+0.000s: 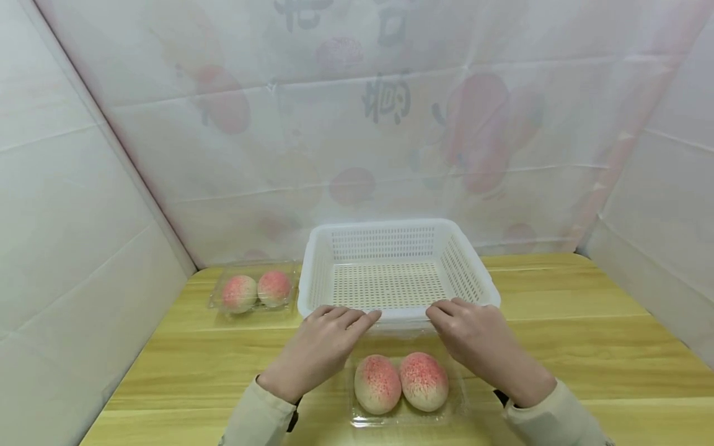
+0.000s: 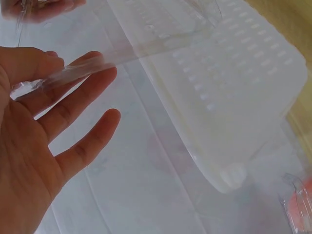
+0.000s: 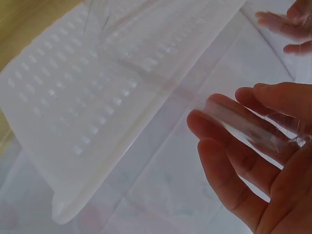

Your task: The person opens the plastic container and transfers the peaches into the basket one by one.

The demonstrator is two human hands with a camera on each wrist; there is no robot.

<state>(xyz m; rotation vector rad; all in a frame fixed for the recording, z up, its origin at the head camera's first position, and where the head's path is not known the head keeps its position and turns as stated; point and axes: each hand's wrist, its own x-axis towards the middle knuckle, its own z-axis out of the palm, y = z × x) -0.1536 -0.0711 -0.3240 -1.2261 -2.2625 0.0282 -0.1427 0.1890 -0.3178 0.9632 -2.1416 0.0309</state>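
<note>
A clear plastic clamshell box (image 1: 368, 423) lies at the front of the table with its lid raised. In its base sit two pink-and-cream peaches (image 1: 377, 385), side by side. My left hand (image 1: 323, 350) pinches one side of the clear lid (image 2: 141, 52) between thumb and fingers, the other fingers spread. On the opposite side my right hand (image 1: 482, 341) grips the same lid, its edge running across the fingers in the right wrist view. Just beyond both hands, overlapped by them in the head view, stands a white slotted basket (image 1: 382, 225) with nothing in it.
To the basket's left is another clear box (image 1: 214, 298) with two peaches (image 1: 274, 288). The wooden table (image 1: 558, 347) ends at a printed white curtain (image 1: 279, 155) behind, with pale side walls (image 1: 67, 248) left and right.
</note>
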